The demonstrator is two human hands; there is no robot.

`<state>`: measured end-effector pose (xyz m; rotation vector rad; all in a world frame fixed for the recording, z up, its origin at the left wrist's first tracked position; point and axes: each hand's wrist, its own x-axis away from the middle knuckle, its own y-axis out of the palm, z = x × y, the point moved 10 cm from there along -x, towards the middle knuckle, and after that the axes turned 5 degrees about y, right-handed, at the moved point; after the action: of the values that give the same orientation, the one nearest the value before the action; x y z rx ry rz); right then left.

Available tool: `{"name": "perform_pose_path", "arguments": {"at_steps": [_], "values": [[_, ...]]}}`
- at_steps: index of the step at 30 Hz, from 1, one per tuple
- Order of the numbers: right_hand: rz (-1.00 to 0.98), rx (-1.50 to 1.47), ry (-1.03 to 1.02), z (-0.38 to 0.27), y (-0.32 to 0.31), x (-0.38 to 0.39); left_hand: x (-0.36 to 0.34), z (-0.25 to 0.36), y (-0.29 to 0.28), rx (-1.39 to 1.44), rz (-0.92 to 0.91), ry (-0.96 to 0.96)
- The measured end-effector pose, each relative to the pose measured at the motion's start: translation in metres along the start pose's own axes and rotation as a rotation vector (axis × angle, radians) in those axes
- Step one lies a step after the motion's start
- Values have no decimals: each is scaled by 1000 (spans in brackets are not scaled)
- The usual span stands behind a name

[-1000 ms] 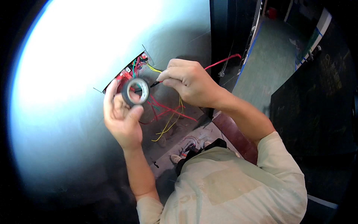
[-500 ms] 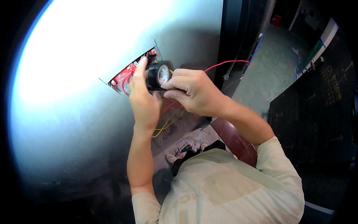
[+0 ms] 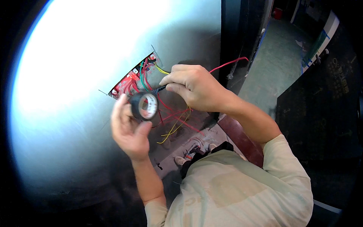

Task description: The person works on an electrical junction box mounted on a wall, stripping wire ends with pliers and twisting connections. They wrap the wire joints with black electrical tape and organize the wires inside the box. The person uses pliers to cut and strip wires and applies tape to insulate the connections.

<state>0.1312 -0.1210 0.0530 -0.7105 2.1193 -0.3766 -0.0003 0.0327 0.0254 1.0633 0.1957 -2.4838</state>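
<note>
My left hand (image 3: 130, 138) grips a roll of black electrical tape (image 3: 134, 107) between thumb and fingers, just below a recessed red wiring box (image 3: 120, 90) in the pale wall. My right hand (image 3: 200, 87), to the right of the box, pinches wires. A yellow wire (image 3: 162, 70) runs from the box to its fingertips, and a dark strand (image 3: 162, 88) shows under the thumb. Beyond the knuckles a red wire (image 3: 230, 64) sticks out to the right. A green wire (image 3: 143, 77) and several red ones hang out of the box.
Loose yellow wires (image 3: 174, 128) and red ones dangle below my hands. A tool with an orange part (image 3: 192, 152) lies on the floor by my feet. Dark printed boards (image 3: 321, 113) stand at the right. A greenish floor (image 3: 264, 68) stretches away at upper right.
My left hand has drawn the tape roll down and away from the box and from my right hand, uncovering the green and red wires. The right hand keeps its pinch, almost in place.
</note>
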Motion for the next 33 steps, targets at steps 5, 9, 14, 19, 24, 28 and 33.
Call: {"name": "perform_pose_path", "arguments": {"at_steps": [5, 9, 14, 19, 24, 28, 33], "values": [[-27, 84, -35, -13, 3, -1, 19, -8, 24, -526, -197, 167], [-33, 24, -2, -21, -1, 2, 1, 12, 37, -805, -15, 388], [-8, -25, -30, -24, -1, 7, -40, -3, 46, -716, -18, 198], [-19, -37, 6, -15, 0, 9, -51, -20, 28, 150, -95, -210], [-17, -107, 109, 6, -5, 2, -20, -14, -15, 205, 147, -77], [-6, -204, 173, 14, -3, -2, 19, -8, 2, 27, 105, -14], [-47, -180, 169, -2, -7, -5, 27, -10, 2, -403, -4, -26]]}}
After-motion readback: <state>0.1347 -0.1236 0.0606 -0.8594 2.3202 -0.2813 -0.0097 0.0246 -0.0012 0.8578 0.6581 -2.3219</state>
